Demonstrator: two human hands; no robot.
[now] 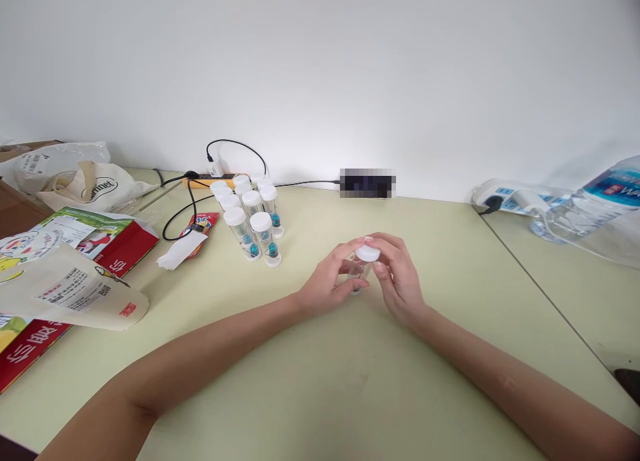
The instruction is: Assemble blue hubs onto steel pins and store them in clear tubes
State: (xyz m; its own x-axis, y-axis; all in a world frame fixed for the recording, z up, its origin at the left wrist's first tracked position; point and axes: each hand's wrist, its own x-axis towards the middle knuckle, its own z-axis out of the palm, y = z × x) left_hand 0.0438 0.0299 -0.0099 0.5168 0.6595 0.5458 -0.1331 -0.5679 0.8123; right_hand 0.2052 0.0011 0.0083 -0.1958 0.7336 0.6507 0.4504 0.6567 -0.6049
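Near the middle of the table, a clear plastic tube with a white cap [368,253] stands between my two hands. My left hand [333,278] has its fingers and thumb wrapped round the tube from the left. From the right, my right hand [399,271] grips at the white cap with curled fingers and thumb. Fingers cover part of the tube, and what is inside it is hard to make out. Several similar white-capped clear tubes [261,222] stand upright in a group to the left, with something blue low inside those in front.
A red packet [204,226] with white paper, an orange power strip [190,181] and black cables lie left. A paper cup [75,294], printed boxes [145,238] and bags [100,184] fill the far left. A phone [367,183] leans at the wall; a water bottle [580,214] lies right beside a white power strip [500,193].
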